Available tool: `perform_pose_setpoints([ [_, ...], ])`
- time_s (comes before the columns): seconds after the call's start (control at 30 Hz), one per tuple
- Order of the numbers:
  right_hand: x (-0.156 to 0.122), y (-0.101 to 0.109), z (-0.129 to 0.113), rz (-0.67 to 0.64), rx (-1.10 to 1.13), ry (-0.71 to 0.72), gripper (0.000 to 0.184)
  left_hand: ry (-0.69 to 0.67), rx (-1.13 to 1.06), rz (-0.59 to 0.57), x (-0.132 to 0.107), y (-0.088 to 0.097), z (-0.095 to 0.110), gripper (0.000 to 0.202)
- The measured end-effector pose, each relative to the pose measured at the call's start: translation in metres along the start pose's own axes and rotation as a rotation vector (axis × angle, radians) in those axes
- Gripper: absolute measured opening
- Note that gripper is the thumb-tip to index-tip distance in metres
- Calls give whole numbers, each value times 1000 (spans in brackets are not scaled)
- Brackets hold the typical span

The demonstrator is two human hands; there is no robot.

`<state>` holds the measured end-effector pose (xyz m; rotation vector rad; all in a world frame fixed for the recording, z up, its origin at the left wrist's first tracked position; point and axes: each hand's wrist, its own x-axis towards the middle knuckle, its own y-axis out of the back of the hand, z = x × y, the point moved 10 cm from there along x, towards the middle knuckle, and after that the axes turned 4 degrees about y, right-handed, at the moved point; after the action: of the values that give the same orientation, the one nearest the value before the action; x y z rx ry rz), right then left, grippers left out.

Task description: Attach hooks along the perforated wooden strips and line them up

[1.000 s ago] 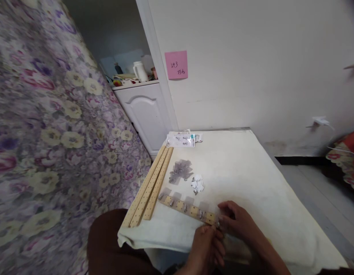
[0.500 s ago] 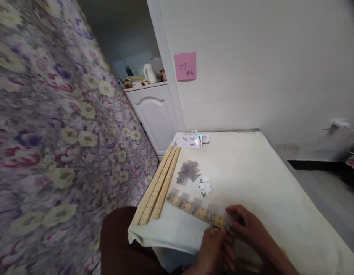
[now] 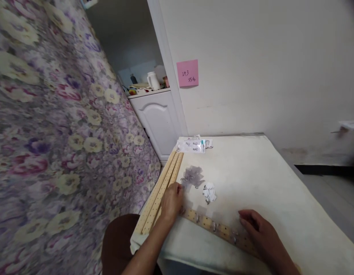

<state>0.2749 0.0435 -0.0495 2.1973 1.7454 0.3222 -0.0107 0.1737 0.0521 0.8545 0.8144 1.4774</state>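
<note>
A cream tablecloth (image 3: 240, 164) spreads out by the white wall (image 3: 251, 76). From its eight o'clock to about six lies a perforated wooden strip (image 3: 206, 221) bearing silvery fittings (image 3: 215, 227). The left hand (image 3: 171, 200) curls at eight, the right hand (image 3: 261, 233), loosely bent, at five; I can't tell whether either grips anything.
</note>
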Motion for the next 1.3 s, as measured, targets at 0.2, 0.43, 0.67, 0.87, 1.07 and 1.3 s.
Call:
perform_pose_setpoints([
  [0.2, 3, -2, 3, -16, -12, -9, 32, -51, 259, 67, 23, -11, -5, 16],
  [0.43, 4, -4, 1, -38, -2, -3, 31, -113, 338, 84, 18, -10, 7, 19],
  [0.67, 3, -2, -3, -7, 16, 12, 30, -197, 173, 71, -1, 1, 30, 16],
  [0.87, 1, 10, -12, 73, 105, 31, 33, -389, -13, -30, -34, 1, 78, 16],
  [1.07, -4, 24, -36, 81, 208, 40, 38, -675, -25, -255, -93, -29, 131, 21],
  [1.3, -7, 19, -52, -5, 293, 88, 44, -682, -41, -315, -118, -45, 148, 18],
])
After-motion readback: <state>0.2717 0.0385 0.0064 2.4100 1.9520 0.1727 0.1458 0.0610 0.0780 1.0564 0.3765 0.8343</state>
